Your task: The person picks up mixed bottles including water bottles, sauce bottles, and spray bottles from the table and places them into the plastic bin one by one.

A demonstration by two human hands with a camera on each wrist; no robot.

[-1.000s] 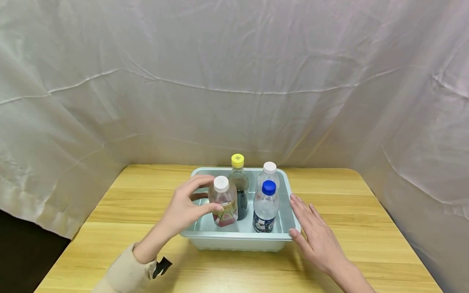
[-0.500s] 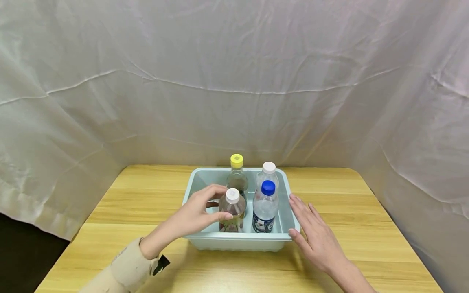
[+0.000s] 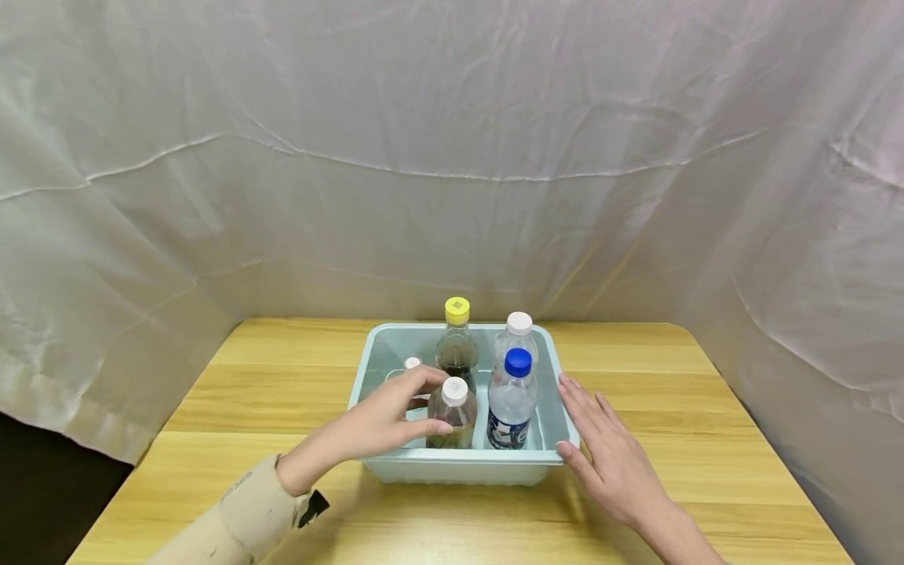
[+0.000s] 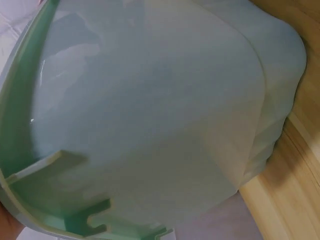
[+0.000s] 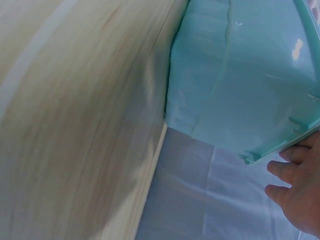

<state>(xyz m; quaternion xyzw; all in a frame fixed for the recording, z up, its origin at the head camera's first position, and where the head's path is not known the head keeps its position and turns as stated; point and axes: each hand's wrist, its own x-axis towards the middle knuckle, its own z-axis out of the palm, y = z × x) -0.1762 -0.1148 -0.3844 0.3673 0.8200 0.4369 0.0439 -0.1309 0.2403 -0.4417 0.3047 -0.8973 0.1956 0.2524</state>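
In the head view a pale blue plastic bin (image 3: 466,455) stands on the wooden table with several capped plastic bottles inside. My left hand (image 3: 381,420) reaches over its near left rim and holds a clear, white-capped bottle (image 3: 454,412) between thumb and fingers; the bin's front wall hides its base. My right hand (image 3: 610,455) lies with straight fingers against the bin's right rim. Behind the held bottle is a yellow-capped bottle (image 3: 457,345) with dark contents. To the right stand a blue-capped bottle (image 3: 513,400) and a white-capped bottle (image 3: 519,328) behind it.
Another small white cap (image 3: 413,363) shows behind my left hand, its bottle mostly hidden. Wooden tabletop (image 3: 678,392) surrounds the bin. A pale cloth (image 3: 452,196) hangs along the back and sides. The wrist views mostly show the bin's outer wall (image 4: 150,100).
My left hand has moved the white-capped bottle right, toward me and down into the bin's near part. A small white cap behind it has come into sight. My right hand has stayed put.
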